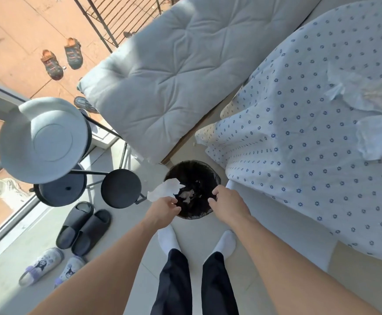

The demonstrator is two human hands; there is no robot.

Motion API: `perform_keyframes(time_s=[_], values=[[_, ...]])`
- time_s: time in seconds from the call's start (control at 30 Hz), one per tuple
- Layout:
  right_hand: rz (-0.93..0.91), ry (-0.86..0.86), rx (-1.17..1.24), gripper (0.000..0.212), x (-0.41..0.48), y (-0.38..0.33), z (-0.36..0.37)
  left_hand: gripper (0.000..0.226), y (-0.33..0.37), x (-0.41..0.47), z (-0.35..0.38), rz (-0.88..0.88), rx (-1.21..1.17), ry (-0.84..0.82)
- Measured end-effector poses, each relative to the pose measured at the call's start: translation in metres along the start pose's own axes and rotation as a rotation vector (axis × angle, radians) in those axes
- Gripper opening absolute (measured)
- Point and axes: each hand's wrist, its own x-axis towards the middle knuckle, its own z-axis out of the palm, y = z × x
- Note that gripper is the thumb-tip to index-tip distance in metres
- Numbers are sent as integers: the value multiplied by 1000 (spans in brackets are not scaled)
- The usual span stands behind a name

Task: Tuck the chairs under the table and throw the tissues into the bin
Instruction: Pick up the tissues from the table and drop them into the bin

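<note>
Head view:
Left hand [166, 206]: pinching a flat, ragged-edged white tissue [165, 188] over the bin's left rim
Right hand [225, 202]: fingers curling at the rim; grip cannot be told
Bin [216, 176]: black-lined, holding crumpled paper
Table [299, 155]: crumpled tissues [374, 139] lying on the flowered cloth

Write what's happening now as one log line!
left hand: holds tissue over bin | right hand: at bin rim, empty | tissues on table: still there
</note>
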Motion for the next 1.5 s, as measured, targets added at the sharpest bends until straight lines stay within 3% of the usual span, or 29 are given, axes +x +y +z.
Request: perform_keyframes(time_s=[0.57,0.97,1.27,1.5], values=[[-10,52,71,38,-71,-5,-38,37,27,-82,-33,98,44,27],[107,244,385,37,-245,-7,-180,28,152,-276,-87,384,77,2],[172,510,535,39,-296,66,-263,26,261,-302,-85,612,327,-1],[244,560,593,43,-278,148,-317,21,350,-291,-46,611,247,-55]])
